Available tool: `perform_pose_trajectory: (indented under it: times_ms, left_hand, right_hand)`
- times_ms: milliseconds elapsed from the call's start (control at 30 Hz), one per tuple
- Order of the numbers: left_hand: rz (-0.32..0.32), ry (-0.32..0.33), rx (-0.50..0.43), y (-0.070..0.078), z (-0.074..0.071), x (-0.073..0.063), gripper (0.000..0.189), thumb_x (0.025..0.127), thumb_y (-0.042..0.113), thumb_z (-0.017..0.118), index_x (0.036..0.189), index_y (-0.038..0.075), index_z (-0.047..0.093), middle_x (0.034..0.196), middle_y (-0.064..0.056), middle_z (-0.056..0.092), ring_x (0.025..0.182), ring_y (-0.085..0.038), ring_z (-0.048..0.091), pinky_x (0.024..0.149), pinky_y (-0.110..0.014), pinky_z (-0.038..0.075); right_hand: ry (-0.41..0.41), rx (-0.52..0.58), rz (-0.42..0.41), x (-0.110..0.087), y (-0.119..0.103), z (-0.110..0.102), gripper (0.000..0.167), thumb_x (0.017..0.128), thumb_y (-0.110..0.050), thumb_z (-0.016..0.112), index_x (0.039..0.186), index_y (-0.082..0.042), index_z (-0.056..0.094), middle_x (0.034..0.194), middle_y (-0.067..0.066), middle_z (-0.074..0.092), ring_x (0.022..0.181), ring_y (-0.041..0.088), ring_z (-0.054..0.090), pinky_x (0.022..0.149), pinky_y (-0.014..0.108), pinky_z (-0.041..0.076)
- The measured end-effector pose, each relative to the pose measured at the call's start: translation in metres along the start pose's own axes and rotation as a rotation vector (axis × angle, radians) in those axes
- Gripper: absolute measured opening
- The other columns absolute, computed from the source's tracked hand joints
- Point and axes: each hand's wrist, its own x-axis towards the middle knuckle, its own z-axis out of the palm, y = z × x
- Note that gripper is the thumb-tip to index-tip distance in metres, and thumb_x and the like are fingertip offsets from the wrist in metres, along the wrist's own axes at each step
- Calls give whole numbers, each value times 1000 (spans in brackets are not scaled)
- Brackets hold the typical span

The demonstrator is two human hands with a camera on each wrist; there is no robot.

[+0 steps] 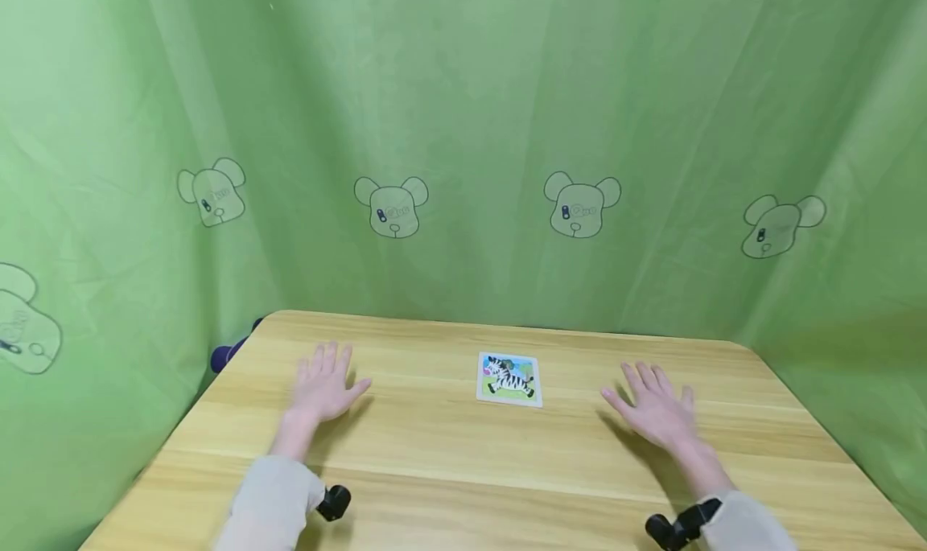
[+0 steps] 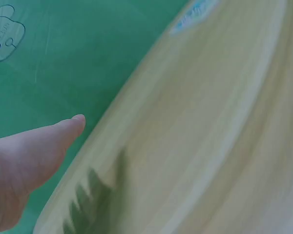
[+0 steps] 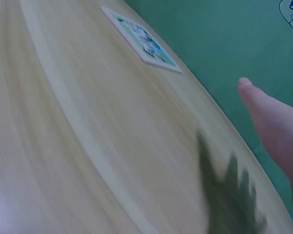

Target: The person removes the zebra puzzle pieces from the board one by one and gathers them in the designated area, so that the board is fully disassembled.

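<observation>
A square picture card with a cartoon zebra [image 1: 510,380] and a pale border lies flat near the far middle of the wooden table. To its left, my left hand [image 1: 325,389] is held over the tabletop with fingers spread and nothing in it. On the other side of the card, my right hand [image 1: 657,410] is likewise spread and holds nothing. Both hands cast shadows on the wood. In the right wrist view the card [image 3: 144,41] is seen at a slant beyond the thumb [image 3: 268,117]. Only the card's corner [image 2: 195,14] shows in the left wrist view.
The wooden table [image 1: 434,446] has rounded far corners. Behind it and along both sides hangs a green curtain [image 1: 478,92] printed with bear heads. A dark purple object [image 1: 224,356] shows past the table's left edge. Black wrist cameras [image 1: 334,503] sit at the sleeves.
</observation>
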Motion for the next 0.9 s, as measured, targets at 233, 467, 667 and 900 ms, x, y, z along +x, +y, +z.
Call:
perform_pose_trajectory:
  times_ms: [233, 467, 667, 900]
  left_hand:
    - [59, -36, -157, 45, 13, 17, 86, 90, 48, 52, 146, -4, 11, 150, -25, 6, 138, -40, 5, 110, -55, 4]
    - [62, -28, -424, 97, 46, 32, 87, 85, 38, 64, 145, -3, 16, 149, -21, 21, 136, -35, 21, 111, -45, 17]
    - [29, -97, -618, 138, 64, 35, 86, 84, 31, 67, 146, -1, 17, 146, -21, 29, 132, -36, 30, 109, -47, 24]
    - [44, -154, -724, 163, 78, 36, 87, 82, 27, 70, 145, -4, 18, 143, -23, 33, 130, -38, 33, 107, -50, 27]
  right_hand:
    - [40, 313, -77, 11, -29, 13, 78, 96, -46, 42, 141, 14, 18, 143, 36, 18, 130, 52, 16, 104, 64, 11]
    - [-63, 577, -16, 23, -67, 36, 83, 90, -35, 59, 143, 11, 13, 142, 34, 22, 129, 50, 23, 106, 59, 18]
    - [-94, 653, 37, 28, -90, 51, 83, 82, -27, 69, 141, 10, 24, 138, 32, 34, 128, 47, 30, 106, 56, 20]
    - [-87, 652, 9, 27, -100, 58, 81, 80, -23, 72, 137, 14, 27, 137, 33, 35, 129, 47, 28, 107, 56, 18]
